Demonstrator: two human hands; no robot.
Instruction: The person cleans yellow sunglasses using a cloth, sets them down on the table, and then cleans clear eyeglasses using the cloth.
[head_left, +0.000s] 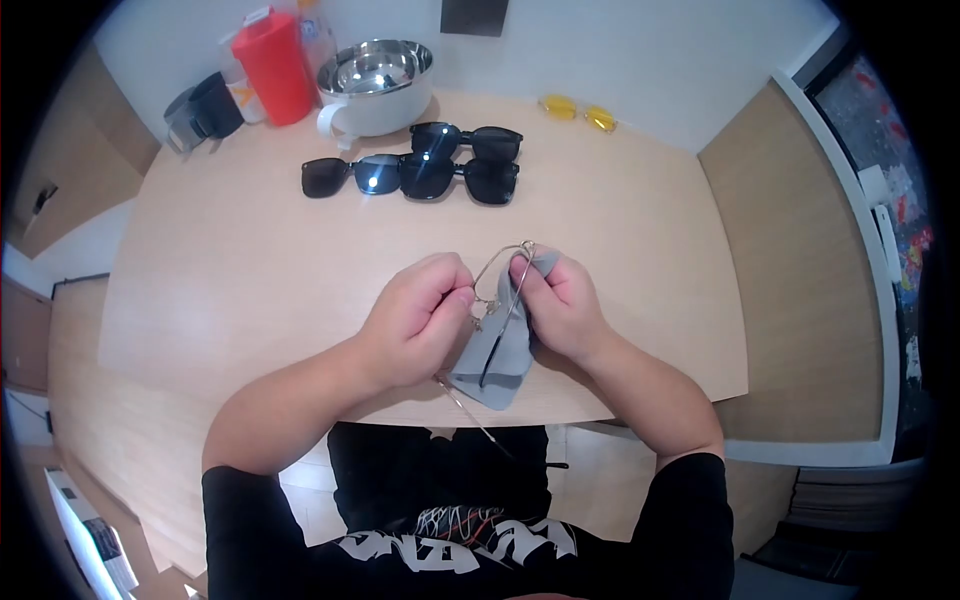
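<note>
Thin metal-framed eyeglasses (482,262) are held between my two hands above the table's near edge. My left hand (418,315) is closed around one side of the frame, and a temple arm sticks out below it towards my lap. A grey cleaning cloth (498,358) hangs from my right hand (560,300). That hand is closed, its thumb pressing the cloth against the other side of the glasses. The second temple arm crosses in front of the cloth. My left fingers and the cloth hide part of the lenses.
Several black sunglasses (428,178) lie further back on the table (620,220). Yellow-tinted glasses (578,112) lie at the back right. Along the back left stand a white pot with a steel bowl (375,90), a red container (272,70) and dark cups (205,110).
</note>
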